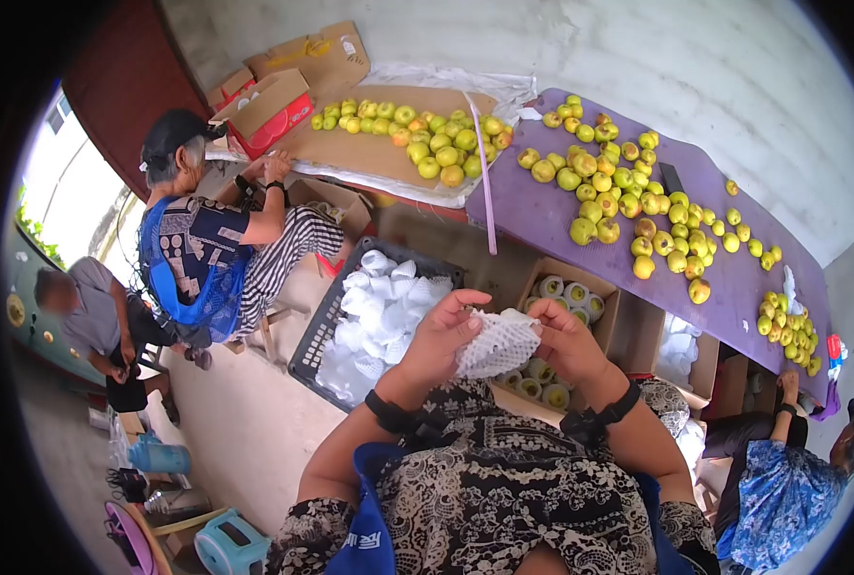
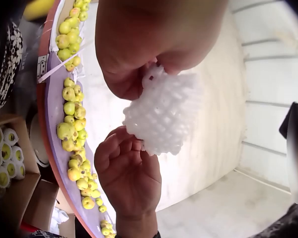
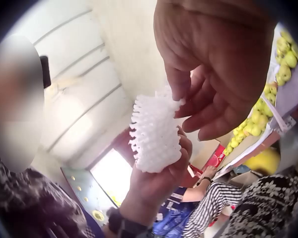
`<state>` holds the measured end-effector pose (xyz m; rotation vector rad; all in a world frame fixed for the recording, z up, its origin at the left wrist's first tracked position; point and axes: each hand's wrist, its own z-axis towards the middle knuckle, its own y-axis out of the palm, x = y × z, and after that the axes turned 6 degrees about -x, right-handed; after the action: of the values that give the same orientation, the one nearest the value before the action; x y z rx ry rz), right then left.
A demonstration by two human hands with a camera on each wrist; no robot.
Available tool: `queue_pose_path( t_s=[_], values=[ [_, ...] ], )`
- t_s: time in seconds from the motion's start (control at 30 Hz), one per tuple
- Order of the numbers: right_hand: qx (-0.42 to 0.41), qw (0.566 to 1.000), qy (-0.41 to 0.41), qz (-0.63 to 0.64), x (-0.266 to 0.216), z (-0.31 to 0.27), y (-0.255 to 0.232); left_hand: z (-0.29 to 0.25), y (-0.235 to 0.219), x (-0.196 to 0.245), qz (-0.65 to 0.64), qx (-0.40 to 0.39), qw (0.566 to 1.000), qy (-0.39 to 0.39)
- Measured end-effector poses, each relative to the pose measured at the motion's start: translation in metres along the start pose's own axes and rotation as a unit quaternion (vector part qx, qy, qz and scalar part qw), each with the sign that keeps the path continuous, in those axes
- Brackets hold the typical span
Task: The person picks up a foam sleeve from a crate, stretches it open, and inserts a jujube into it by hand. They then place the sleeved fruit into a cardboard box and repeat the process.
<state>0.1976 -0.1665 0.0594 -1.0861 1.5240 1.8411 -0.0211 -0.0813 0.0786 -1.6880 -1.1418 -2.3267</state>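
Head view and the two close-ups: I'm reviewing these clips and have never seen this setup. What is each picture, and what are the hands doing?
No machine here: a person wears three cameras. The wide picture comes from the head and looks down at both hands. The close-ups come from cameras strapped on each wrist, looking up past the palm.

The left hand and the right hand together pinch a white foam net sleeve, the kind slipped over fruit. It shows again from the left wrist and the right wrist.

Ahead lie a dark crate of foam sleeves, a cardboard box of wrapped fruit, and a purple board covered with loose yellow-green fruit. Other people sit around working.
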Motion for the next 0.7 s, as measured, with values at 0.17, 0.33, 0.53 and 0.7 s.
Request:
queue_pose_path(
  t_s=[0.17,0.33,0.53,0.7],
  values=[
    [-0.035,0.997,-0.025,0.069,-0.002,0.004,0.017,-0.002,0.015,0.007,-0.165,-0.061,0.982,0.067],
    [-0.012,1.000,0.027,0.002,-0.003,0.000,0.021,-0.001,0.015,0.001,-0.160,-0.036,0.981,0.103],
    [0.092,0.963,-0.130,-0.220,-0.019,-0.009,0.043,0.002,0.014,-0.004,-0.034,0.060,0.991,0.117],
    [0.178,0.862,-0.125,-0.458,-0.003,0.002,0.046,0.006,0.025,-0.008,0.004,0.085,0.991,0.101]
  ],
)
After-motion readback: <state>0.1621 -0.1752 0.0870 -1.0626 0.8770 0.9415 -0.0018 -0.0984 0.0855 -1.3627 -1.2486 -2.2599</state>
